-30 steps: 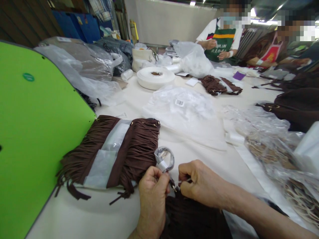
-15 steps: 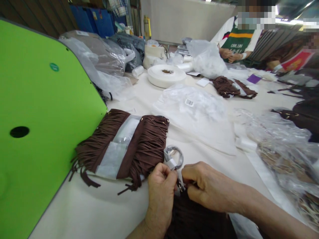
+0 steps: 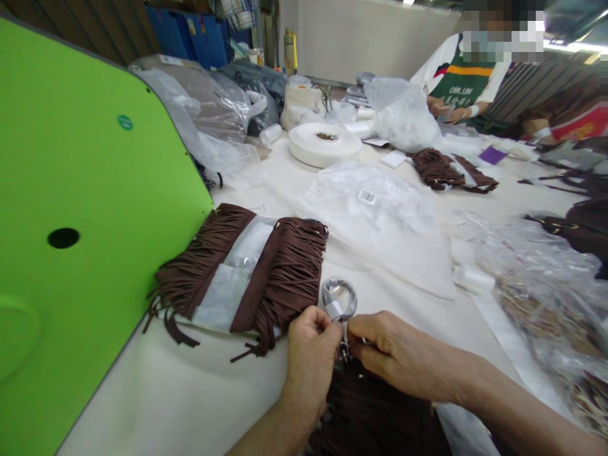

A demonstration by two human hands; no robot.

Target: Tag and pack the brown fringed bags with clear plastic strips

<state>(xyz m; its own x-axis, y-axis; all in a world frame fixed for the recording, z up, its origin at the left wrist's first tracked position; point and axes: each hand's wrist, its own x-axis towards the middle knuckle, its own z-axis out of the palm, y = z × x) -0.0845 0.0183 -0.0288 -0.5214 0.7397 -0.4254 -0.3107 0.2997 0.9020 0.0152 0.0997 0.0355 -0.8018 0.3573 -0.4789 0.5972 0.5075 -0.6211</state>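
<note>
In front of me a coiled strap (image 3: 339, 297), wrapped in greyish film with a white band, lies on the table. My left hand (image 3: 311, 351) pinches at its lower end, beside a small metal clasp (image 3: 344, 351). From the other side my right hand (image 3: 399, 354) is closed on a narrow white strip (image 3: 345, 332) by that clasp. The fingertips partly hide the join. Under both hands sits a dark brown fringed bag (image 3: 380, 415), cut off by the lower edge. Another brown fringed bag (image 3: 297, 266), banded with white wrapping (image 3: 223, 294), lies to the left.
A green panel (image 3: 109, 209) stands along the left. Beyond the hands are a clear plastic bag (image 3: 380, 221), a white tape roll (image 3: 308, 149) and another wrapped fringed bag (image 3: 432, 168). Plastic-wrapped goods (image 3: 546, 285) cover the right. A co-worker (image 3: 463, 85) stands across the table.
The view has shifted slightly, so the scene sits further right. My fingers stay at the strap's end, with the right fingertips a little nearer the left ones.
</note>
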